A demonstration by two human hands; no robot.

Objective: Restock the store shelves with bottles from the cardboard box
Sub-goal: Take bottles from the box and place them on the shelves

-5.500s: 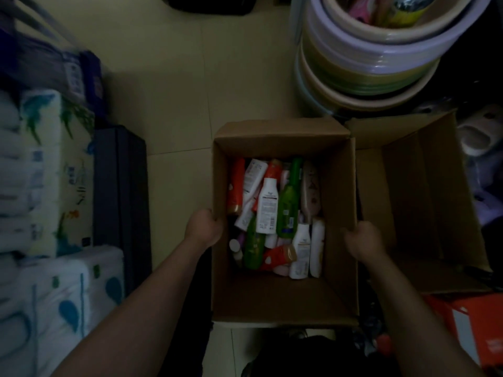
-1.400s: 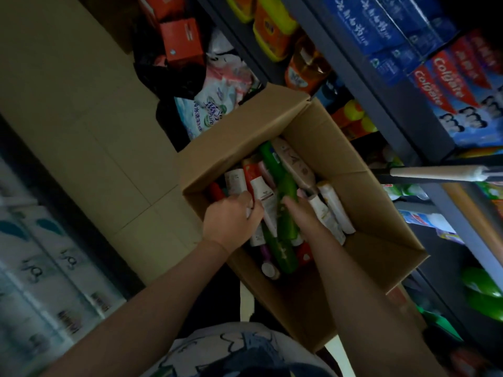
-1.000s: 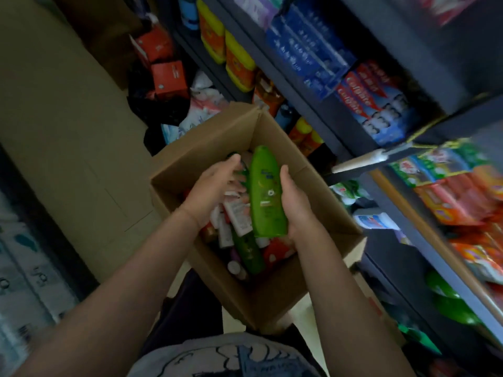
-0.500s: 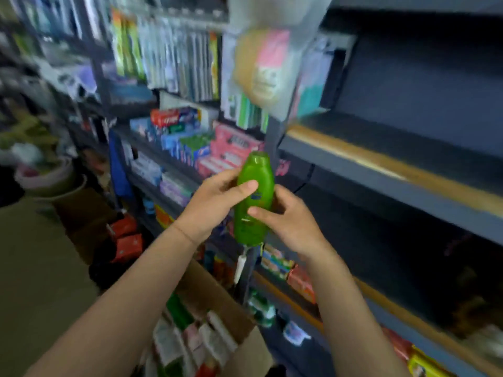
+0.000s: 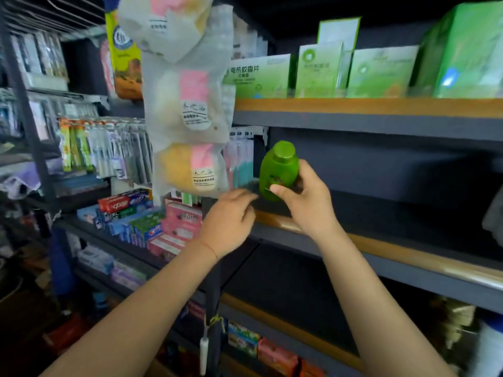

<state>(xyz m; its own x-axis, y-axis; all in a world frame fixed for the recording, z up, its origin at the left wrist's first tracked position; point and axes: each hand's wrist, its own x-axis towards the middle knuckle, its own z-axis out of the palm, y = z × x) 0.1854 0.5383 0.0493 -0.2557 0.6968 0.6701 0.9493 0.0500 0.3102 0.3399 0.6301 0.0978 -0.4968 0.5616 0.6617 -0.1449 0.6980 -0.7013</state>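
A green bottle (image 5: 278,171) with a round green cap stands upright at the left end of a dark shelf (image 5: 381,248) with a wood-coloured front strip. My right hand (image 5: 307,198) grips the bottle from its right side, thumb across the label. My left hand (image 5: 228,223) hovers just left of the bottle, below it, fingers loosely apart and holding nothing. Whether the bottle's base rests on the shelf I cannot tell. The cardboard box is out of view.
A hanging strip of bagged sponges (image 5: 187,104) dangles left of the bottle. Green boxes (image 5: 353,69) line the shelf above. Toothpaste boxes (image 5: 141,221) and hanging toothbrushes (image 5: 103,148) fill the left shelves. Packets (image 5: 261,344) lie on the bottom shelf.
The bottle has moved up and right from both hands in front of the shelves to the shelf's left end. My left hand has let go of it and dropped away.
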